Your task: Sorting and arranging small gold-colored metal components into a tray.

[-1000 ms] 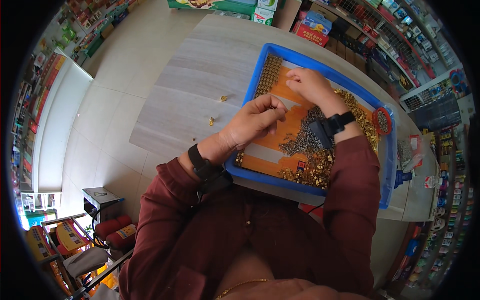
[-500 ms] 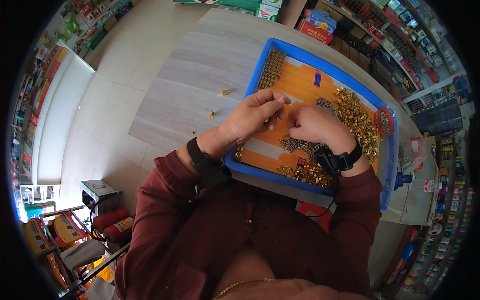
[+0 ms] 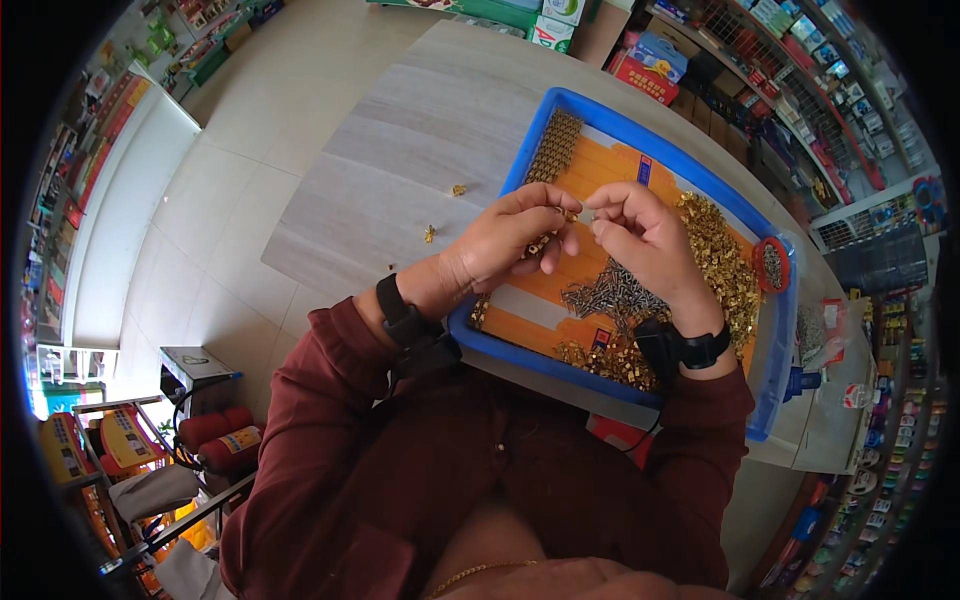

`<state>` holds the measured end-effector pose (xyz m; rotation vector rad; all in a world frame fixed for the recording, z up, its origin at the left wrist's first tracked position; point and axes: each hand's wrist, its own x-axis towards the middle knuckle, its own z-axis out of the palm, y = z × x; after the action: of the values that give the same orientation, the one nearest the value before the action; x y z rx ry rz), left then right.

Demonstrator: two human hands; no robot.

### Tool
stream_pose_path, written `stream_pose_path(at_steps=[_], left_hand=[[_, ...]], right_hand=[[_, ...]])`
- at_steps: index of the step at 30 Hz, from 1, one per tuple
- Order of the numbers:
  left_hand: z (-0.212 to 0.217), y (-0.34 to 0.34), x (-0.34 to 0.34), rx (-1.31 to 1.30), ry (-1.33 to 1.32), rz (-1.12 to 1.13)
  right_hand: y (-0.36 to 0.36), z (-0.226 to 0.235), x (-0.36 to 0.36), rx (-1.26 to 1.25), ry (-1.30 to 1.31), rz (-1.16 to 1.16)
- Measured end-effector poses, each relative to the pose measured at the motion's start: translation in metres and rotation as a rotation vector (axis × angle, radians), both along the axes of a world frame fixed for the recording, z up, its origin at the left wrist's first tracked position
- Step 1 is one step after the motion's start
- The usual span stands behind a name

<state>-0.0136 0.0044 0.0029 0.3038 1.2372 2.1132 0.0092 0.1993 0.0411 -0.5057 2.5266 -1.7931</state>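
Observation:
My left hand (image 3: 512, 238) is curled above the blue tray (image 3: 560, 364), with small gold metal pieces (image 3: 541, 243) held in its bent fingers. Facing it, my right hand (image 3: 652, 245) has thumb and forefinger drawn together in a pinch near the left fingertips. Whatever sits in that pinch is too small to name. Beneath the right hand lies a heap of silver screws (image 3: 618, 296). A larger pile of shiny gold metal pieces (image 3: 728, 262) spreads along the tray's right side, and more gold pieces (image 3: 625, 368) lie at its near edge.
Small brownish-gold parts (image 3: 555, 148) stand in tight rows at the tray's far left corner. A red dish (image 3: 760, 250) of small silver parts sits at the right rim. Loose gold pieces (image 3: 458, 190) lie on the grey table (image 3: 370, 160). Stocked shelves (image 3: 840, 90) border the right.
My right hand has come up from the screw heap to my left fingertips. The left hand stays nearly in place, its gold pieces now more visible.

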Motion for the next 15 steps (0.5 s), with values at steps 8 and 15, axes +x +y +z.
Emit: stream_pose_path(at_steps=[8,15], left_hand=[[-0.006,0.002,-0.001,0.005,-0.012,0.030],[-0.009,0.003,-0.002,0.045,-0.002,0.022]], right_hand=[[-0.005,-0.004,-0.002,0.167,0.276,-0.008],[-0.008,0.000,0.000,0.232,0.313,-0.001]])
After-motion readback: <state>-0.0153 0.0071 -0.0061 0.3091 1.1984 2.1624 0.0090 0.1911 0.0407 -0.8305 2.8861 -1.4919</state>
